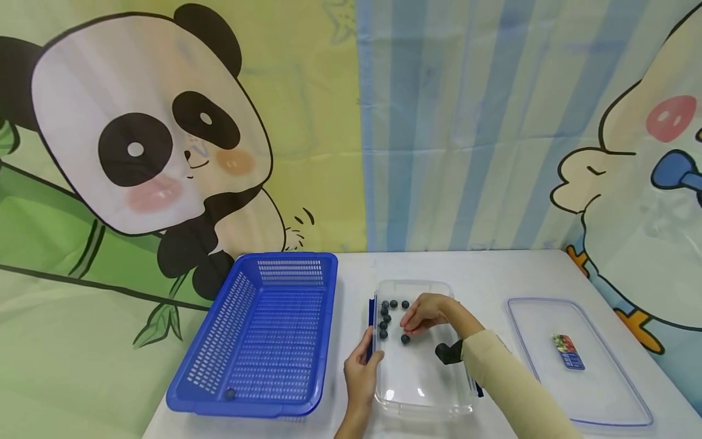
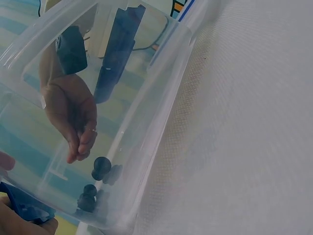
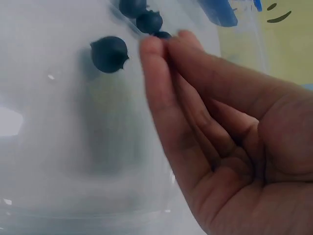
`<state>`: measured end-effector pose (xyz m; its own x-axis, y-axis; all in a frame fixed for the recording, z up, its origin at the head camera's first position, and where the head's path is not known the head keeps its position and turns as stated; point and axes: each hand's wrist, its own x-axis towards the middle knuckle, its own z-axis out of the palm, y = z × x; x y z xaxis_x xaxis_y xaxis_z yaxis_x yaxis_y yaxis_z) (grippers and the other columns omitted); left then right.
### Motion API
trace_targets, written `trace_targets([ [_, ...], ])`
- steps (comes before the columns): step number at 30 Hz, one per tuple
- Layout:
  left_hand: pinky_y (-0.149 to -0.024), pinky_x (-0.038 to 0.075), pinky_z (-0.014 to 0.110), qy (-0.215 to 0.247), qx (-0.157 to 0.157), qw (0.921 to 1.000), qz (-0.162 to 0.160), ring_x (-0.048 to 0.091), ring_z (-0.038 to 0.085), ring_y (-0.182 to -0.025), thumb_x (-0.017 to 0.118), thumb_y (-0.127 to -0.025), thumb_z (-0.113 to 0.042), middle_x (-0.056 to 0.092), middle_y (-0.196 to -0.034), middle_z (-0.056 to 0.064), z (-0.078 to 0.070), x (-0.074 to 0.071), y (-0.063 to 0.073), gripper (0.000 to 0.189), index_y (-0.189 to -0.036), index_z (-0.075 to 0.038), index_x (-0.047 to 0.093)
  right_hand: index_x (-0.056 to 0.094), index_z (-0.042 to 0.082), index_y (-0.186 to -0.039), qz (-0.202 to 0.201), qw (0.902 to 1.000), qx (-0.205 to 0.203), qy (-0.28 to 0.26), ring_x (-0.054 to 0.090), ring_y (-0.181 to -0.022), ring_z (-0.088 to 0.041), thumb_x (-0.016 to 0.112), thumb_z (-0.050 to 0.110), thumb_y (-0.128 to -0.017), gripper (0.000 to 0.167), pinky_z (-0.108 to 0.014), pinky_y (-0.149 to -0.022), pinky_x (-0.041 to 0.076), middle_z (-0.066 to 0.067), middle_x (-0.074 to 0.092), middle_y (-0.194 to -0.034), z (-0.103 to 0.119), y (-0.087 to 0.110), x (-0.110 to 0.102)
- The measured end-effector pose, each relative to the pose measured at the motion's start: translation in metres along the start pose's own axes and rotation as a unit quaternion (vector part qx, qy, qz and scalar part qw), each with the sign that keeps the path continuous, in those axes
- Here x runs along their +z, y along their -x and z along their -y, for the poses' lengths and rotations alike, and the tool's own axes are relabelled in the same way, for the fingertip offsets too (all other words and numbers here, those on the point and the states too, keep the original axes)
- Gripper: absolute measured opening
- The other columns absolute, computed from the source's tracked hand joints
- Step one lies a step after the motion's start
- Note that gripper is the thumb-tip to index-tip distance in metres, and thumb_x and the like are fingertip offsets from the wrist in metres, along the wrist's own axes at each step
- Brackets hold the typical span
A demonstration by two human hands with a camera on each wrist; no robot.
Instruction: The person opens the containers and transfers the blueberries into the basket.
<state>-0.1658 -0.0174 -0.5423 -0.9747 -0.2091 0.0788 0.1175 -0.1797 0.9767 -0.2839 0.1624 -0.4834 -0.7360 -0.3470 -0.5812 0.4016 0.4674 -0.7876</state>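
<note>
While the left hand grips the left wall of the clear plastic container beside its blue latch, the right hand reaches in over the container's right side. Its thumb and fingertips are drawn together; I cannot tell whether anything is pinched between them. One dark blueberry-like ball lies on the container's floor, just to the near side of those fingertips. The right hand is clearly nearer to it than the left. Being round, the ball shows no long axis to line up with; the container's own long axis runs away from the person. Other dark balls gather inside along the container's left wall, toward its far-left corner. Left of the container, a blue plastic basket holds a lone ball; right of it, a clear lid lies on the white surface.
</note>
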Motion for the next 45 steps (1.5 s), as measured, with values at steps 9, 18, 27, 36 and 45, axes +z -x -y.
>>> trace_targets([
  [9, -0.103, 0.029, 0.027, -0.013, -0.015, 0.9998, 0.001, 0.039, 0.025, -0.127, 0.059, -0.078, 0.005, 0.047, -0.134, 0.013, -0.003, -0.001, -0.004, 0.049, -0.126, 0.0, 0.053, 0.068, -0.01, -0.088, -0.173, 0.979, -0.005, -0.108, 0.067, -0.066, -0.02, 0.066, -0.011, -0.075, 0.013, -0.033, -0.067, 0.057, -0.016, 0.068, -0.076, -0.007, 0.013, 0.026],
  [18, -0.102, 0.031, 0.028, 0.002, -0.031, 0.9995, -0.007, 0.041, 0.027, -0.125, 0.06, -0.076, 0.007, 0.048, -0.132, 0.016, 0.0, -0.001, -0.002, 0.048, -0.124, 0.002, 0.054, 0.065, -0.014, -0.093, -0.217, 0.9626, 0.013, -0.163, 0.065, -0.064, -0.018, 0.063, -0.014, -0.077, 0.016, -0.03, -0.065, 0.057, -0.017, 0.068, -0.076, -0.028, 0.021, 0.041],
  [27, -0.101, 0.033, 0.028, 0.008, -0.027, 0.9996, -0.004, 0.041, 0.027, -0.125, 0.061, -0.077, 0.006, 0.047, -0.133, 0.016, 0.0, -0.001, -0.001, 0.049, -0.125, 0.003, 0.053, 0.067, -0.011, -0.093, -0.203, 0.9641, 0.043, -0.165, 0.066, -0.064, -0.019, 0.063, -0.01, -0.079, 0.015, -0.03, -0.065, 0.057, -0.019, 0.068, -0.077, -0.032, 0.017, 0.044],
  [36, -0.101, 0.032, 0.027, 0.006, -0.032, 0.9994, -0.004, 0.042, 0.025, -0.124, 0.06, -0.077, 0.006, 0.048, -0.133, 0.013, 0.0, 0.0, 0.002, 0.05, -0.125, 0.002, 0.052, 0.064, -0.012, -0.098, -0.165, 0.9664, 0.029, -0.195, 0.068, -0.069, -0.023, 0.061, -0.011, -0.079, 0.019, -0.032, -0.069, 0.056, -0.022, 0.068, -0.08, -0.032, 0.011, 0.058],
  [45, -0.1, 0.035, 0.028, 0.001, -0.039, 0.9993, -0.002, 0.043, 0.027, -0.123, 0.059, -0.076, 0.008, 0.048, -0.132, 0.015, -0.001, 0.0, -0.001, 0.049, -0.124, 0.004, 0.053, 0.062, -0.013, -0.104, -0.091, 0.9688, 0.009, -0.23, 0.067, -0.078, -0.022, 0.06, -0.011, -0.081, 0.023, -0.031, -0.076, 0.055, -0.019, 0.068, -0.086, -0.04, 0.002, 0.059],
])
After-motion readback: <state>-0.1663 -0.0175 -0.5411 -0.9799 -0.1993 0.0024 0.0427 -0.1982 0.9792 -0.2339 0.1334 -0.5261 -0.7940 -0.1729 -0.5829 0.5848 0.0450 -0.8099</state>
